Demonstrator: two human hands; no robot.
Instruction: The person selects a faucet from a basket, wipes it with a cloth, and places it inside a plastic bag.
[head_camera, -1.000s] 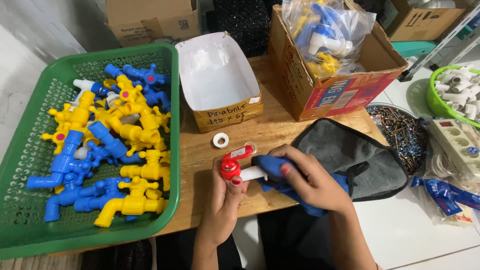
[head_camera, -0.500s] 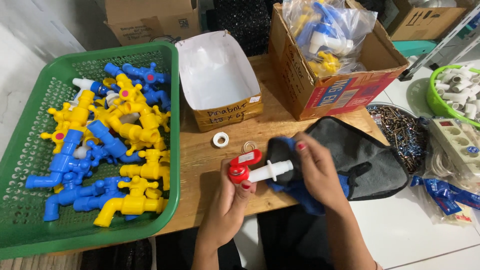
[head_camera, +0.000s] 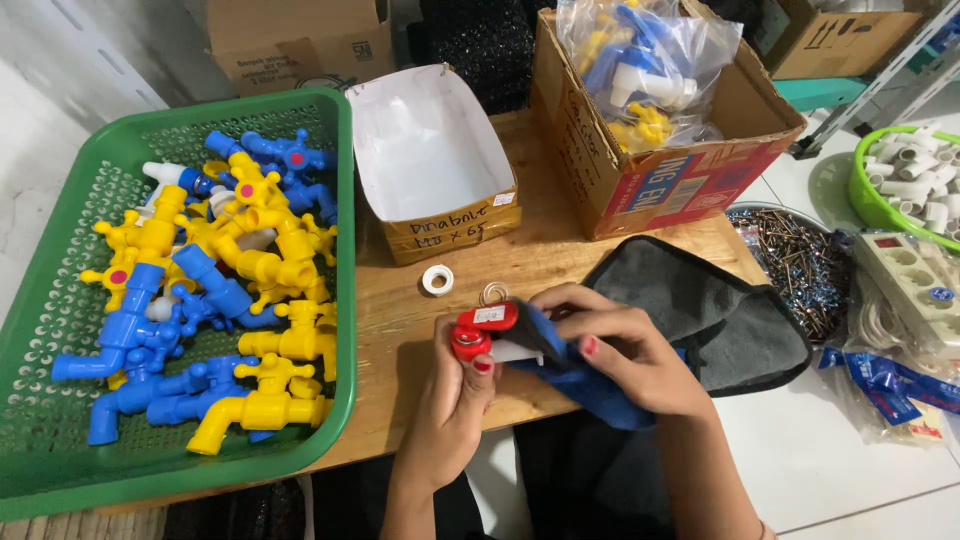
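Left hand (head_camera: 455, 395) is pinching the red-handled white tap (head_camera: 487, 335) steady while the right hand (head_camera: 625, 355), at three o'clock, is closing a blue cloth (head_camera: 580, 385) around it, apparently wiping.

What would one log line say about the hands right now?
left hand: holds red-handled white plastic tap | right hand: presses blue cloth on tap | beside: green plastic basket of blue and yellow taps

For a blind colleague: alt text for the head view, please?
Left hand holds a red-handled white plastic tap while right hand presses a blue cloth on it, beside a green mesh basket of yellow and blue plastic taps.
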